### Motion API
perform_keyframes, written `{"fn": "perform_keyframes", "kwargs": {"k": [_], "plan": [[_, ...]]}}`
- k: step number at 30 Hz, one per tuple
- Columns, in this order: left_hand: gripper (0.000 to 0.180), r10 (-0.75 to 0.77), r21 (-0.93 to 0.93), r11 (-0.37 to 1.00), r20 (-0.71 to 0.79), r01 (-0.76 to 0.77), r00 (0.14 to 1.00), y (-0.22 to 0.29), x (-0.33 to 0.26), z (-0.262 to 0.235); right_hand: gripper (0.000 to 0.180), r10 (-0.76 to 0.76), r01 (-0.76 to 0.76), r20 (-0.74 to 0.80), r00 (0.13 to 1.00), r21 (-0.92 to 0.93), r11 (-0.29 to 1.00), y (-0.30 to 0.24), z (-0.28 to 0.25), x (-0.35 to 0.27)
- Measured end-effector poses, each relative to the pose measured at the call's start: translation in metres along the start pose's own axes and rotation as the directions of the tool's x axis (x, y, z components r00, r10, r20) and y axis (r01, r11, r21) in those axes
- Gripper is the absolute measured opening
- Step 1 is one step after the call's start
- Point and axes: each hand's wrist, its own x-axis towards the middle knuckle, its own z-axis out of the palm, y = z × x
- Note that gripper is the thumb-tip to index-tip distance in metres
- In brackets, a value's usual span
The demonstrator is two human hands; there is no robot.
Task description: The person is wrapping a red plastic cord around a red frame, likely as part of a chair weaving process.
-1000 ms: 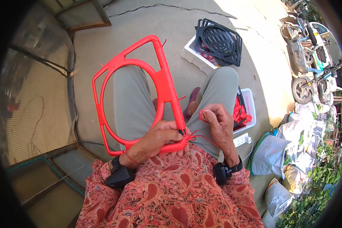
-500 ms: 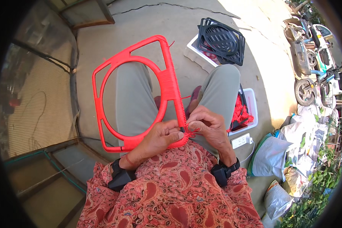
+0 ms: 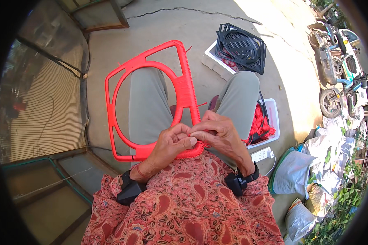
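Red-wrapped frame (image 3: 185, 90) over grey-green trousers (image 3: 238, 102) | left hand (image 3: 169, 148) gripping its near right corner | right hand (image 3: 221, 136) close against it, fingers (image 3: 199, 135) pinched on red cord (image 3: 209, 132) | black slotted frames (image 3: 241, 48) atop a white box (image 3: 216, 64) on the floor (image 3: 135, 34) ahead | white tub (image 3: 277, 118) of red strands (image 3: 259, 121) by the right leg | power strip (image 3: 260, 155) just beside it

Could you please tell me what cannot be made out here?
In the head view:
Part of the red frame: covered by the left hand and right hand.
Foam box contents, mostly: under black panels.
Most of the shoes: behind the trouser legs.
Green plants: cut off by dark rim.
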Motion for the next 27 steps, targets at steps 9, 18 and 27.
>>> {"fn": "perform_keyframes", "kwargs": {"k": [9,18,27], "plan": [[0.011,-0.033,0.055,0.998,0.097,0.028,0.995,-0.002,-0.005,-0.007,0.014,0.351,-0.307,-0.03,0.936,0.419,0.854,0.005,-0.002,-0.014],[0.01,0.061,0.156,0.983,0.221,-0.097,0.973,-0.005,-0.007,-0.009,0.024,0.196,-0.21,-0.114,0.974,-0.132,0.969,-0.007,0.005,-0.018],[0.008,0.093,0.137,0.982,0.254,-0.131,0.963,-0.004,-0.005,-0.007,0.019,0.127,-0.173,-0.186,0.974,-0.256,0.951,-0.013,0.008,-0.019]]}}
